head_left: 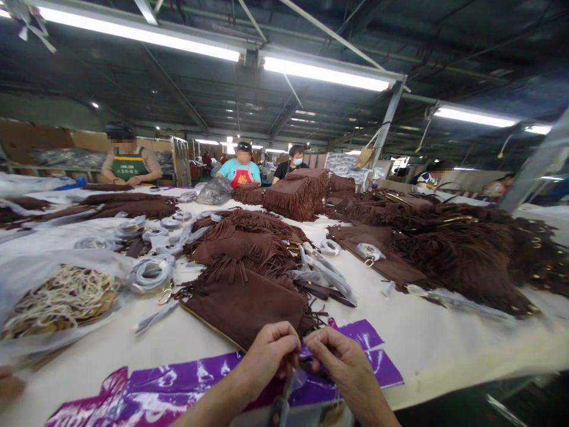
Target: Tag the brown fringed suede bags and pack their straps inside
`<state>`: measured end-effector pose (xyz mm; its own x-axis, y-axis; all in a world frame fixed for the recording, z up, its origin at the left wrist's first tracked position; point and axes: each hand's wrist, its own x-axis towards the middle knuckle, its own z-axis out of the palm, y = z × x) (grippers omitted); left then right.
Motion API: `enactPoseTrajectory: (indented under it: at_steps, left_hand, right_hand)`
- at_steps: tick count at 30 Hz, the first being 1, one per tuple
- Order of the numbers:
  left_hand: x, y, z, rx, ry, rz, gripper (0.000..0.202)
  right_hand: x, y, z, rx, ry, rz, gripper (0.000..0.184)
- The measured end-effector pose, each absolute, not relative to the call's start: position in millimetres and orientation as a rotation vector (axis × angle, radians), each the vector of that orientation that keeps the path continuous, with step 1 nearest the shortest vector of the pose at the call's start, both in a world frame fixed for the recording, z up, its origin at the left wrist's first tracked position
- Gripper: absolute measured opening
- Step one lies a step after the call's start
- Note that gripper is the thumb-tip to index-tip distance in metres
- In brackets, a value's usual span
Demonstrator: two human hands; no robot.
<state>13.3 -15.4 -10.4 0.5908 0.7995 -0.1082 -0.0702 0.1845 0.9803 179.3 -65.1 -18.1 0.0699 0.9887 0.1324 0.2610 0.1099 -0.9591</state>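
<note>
Close together near the front edge of the table are my left hand [272, 351] and my right hand [341, 357]. Both are closed, with thumbs and fingertips pinched. What they pinch is small and mostly hidden by the fingers. Below them hangs a strip of clear plastic wrap [294, 379], with a dark piece partly seen at the bottom edge. Under my forearms lies a shiny purple plastic sheet [178, 379]. Just beyond my hands, a brown fringed bag [249, 302] with a gold-coloured zipper edge lies flat on the pile.
Plastic-wrapped coiled straps [150, 274] and a clear bag of white-corded tags [62, 299] lie to the left. Brown fringed bags [462, 249] are heaped at right. Several people work across the white table [462, 362]. Part of another hand [9, 384] shows at the left edge.
</note>
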Motion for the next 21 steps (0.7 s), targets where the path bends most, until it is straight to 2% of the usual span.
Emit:
enactPoseTrajectory:
  at_steps: [3, 7, 12, 17, 21]
  left_hand:
    - [15.5, -17.7, -9.9, 1.212, 0.702, 0.651, 0.038]
    - [20.2, -24.8, -5.9, 1.107, 0.565, 0.575, 0.034]
    - [21.5, -24.4, -7.4, 1.231, 0.721, 0.618, 0.043]
    - [12.2, -21.6, -10.2, 1.458, 0.789, 0.693, 0.033]
    - [6.5, -21.4, -10.7, 1.595, 0.817, 0.645, 0.029]
  right_hand:
    - [175.6, -65.8, -11.7, -1.261, -1.348, 0.95, 0.037]
    - [169.1, -67.1, -2.6, -1.192, -1.31, 0.99, 0.04]
    - [169.4, -69.1, 1.3, -1.222, -1.384, 0.885, 0.037]
    - [176.4, -73.6, -1.6, -1.313, -1.644, 0.566, 0.027]
    - [181.0, -72.7, -10.8, -1.361, -2.045, 0.235, 0.029]
